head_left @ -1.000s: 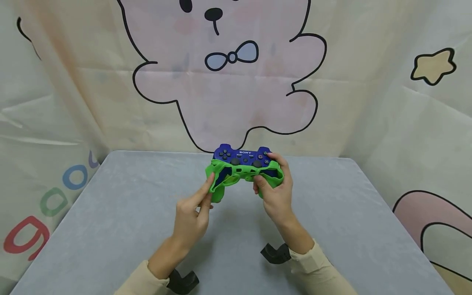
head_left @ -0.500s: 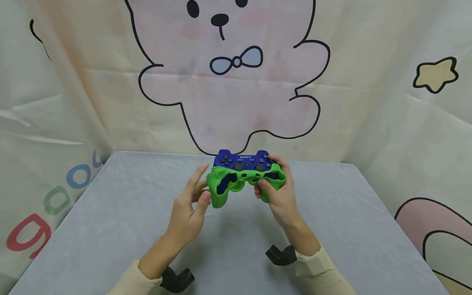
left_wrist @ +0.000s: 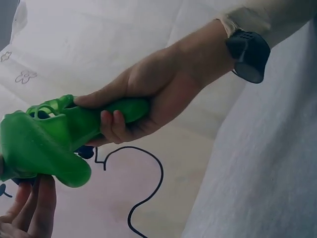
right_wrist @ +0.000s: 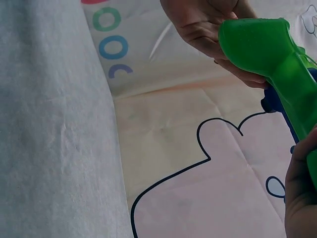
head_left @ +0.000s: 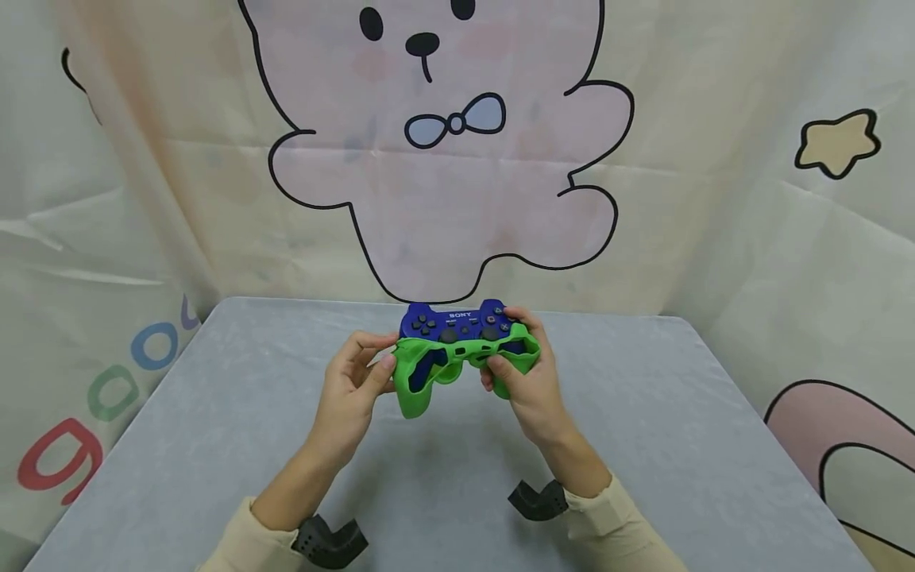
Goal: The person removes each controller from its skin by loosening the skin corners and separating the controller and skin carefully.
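Observation:
A blue game controller [head_left: 461, 324] is held up over the table, with a green silicone cover [head_left: 415, 403] stretched round its lower part. The upper face, with its buttons, stands out bare above the green edge. At the cover's left edge, my left hand [head_left: 349, 391] pinches with thumb and forefinger. My right hand [head_left: 534, 391] grips the covered right handle, thumb on the front. In the left wrist view, the right hand's fingers wrap the green handle [left_wrist: 131, 110]. The right wrist view has the left hand [right_wrist: 213, 34] behind the other green handle [right_wrist: 252, 47].
A grey cloth-covered table [head_left: 443, 492] lies beneath the hands. Behind it hangs a printed curtain [head_left: 457, 214] with a cartoon bear. Black wrist mounts [head_left: 330, 542] sit at both cuffs.
The left hand came off the cover, its fingers spreading, then took hold of its left edge again. The cover's left side now lies smoother. Controller and hands sit slightly lower.

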The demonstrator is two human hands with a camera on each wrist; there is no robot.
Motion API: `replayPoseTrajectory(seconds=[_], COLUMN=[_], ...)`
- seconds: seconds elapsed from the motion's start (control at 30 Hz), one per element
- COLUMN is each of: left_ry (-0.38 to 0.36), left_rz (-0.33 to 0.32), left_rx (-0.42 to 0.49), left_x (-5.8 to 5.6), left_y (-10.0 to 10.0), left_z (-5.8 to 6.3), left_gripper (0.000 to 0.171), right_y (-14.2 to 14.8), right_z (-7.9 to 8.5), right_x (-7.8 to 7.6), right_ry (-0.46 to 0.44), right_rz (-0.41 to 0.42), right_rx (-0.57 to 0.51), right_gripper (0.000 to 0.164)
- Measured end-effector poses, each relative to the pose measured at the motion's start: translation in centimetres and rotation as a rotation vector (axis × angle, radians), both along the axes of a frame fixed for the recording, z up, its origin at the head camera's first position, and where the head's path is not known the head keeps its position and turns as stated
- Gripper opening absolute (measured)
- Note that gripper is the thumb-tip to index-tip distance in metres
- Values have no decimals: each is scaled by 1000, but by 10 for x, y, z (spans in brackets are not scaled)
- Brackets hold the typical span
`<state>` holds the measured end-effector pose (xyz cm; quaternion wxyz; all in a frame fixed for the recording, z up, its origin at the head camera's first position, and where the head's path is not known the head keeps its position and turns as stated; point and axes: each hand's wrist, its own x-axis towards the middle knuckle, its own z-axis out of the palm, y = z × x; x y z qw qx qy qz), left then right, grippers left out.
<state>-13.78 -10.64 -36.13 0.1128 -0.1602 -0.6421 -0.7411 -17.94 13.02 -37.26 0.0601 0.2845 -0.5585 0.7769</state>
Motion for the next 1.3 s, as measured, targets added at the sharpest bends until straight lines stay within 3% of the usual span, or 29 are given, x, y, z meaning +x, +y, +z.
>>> replayPoseTrajectory(seconds=[0.13, 0.23, 0.37, 0.5, 0.63, 0.83, 0.93, 1.07, 1.3], left_ry=[-81, -85, -8, 120, 212, 135, 98, 108, 78], left_rz=[-28, -87, -137, -87, -40, -49, -45, -11, 22], left_rx=[18, -5, -82, -145, -144, -156, -219, -285, -174], left_x=[1, 0, -2, -4, -2, 0, -1, -3, -4], left_y=[-3, -6, -9, -7, -3, -7, -8, -6, -1], left_z=[2, 3, 0, -7, -13, -12, -9, -6, -4], left_gripper=[10, 11, 25, 46, 39, 29, 26, 23, 17], right_y=[-1, -2, -4, -4, -3, -4, -5, -5, -2], right_z=[-2, -2, -2, -2, -1, 0, 0, 2, 2], right_x=[-1, -1, 0, 1, 2, 2, 3, 5, 1], right_ry=[18, 28, 42, 62, 83, 82, 108, 151, 154], right_rz=[0, -1, -20, -55, -83, -93, -99, -123, -143], right_rx=[2, 12, 30, 52, 60, 95, 118, 131, 133], right_gripper=[52, 52, 53, 55, 56, 57, 59, 59, 58])
